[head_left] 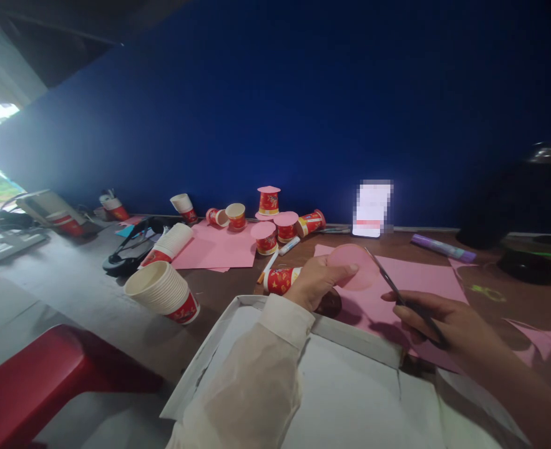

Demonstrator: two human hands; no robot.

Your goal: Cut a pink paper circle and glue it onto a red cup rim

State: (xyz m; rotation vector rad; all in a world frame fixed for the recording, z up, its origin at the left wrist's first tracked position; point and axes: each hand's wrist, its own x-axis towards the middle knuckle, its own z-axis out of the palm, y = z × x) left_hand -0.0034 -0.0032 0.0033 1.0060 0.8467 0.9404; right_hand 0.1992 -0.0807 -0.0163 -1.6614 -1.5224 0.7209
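Note:
My left hand (319,279) pinches a round pink paper disc (357,265) between thumb and fingers, holding it up over the table. In my right hand (437,315) is a pair of scissors (390,274); the blades point up and left, with their tips at the disc's right edge. Whether the blades are parted I cannot tell. Pink paper sheets (410,277) lie beneath both hands. Just behind my left wrist a red paper cup (282,280) rests on its side, partly hidden.
Pink-topped red cups (286,227) stand at the back. Stacked paper cups (165,292) lie at left, above a red stool (60,380). A lit phone (372,209) leans against the blue partition (275,106). A purple tube (443,247) lies right. A white open box (350,386) is nearest me.

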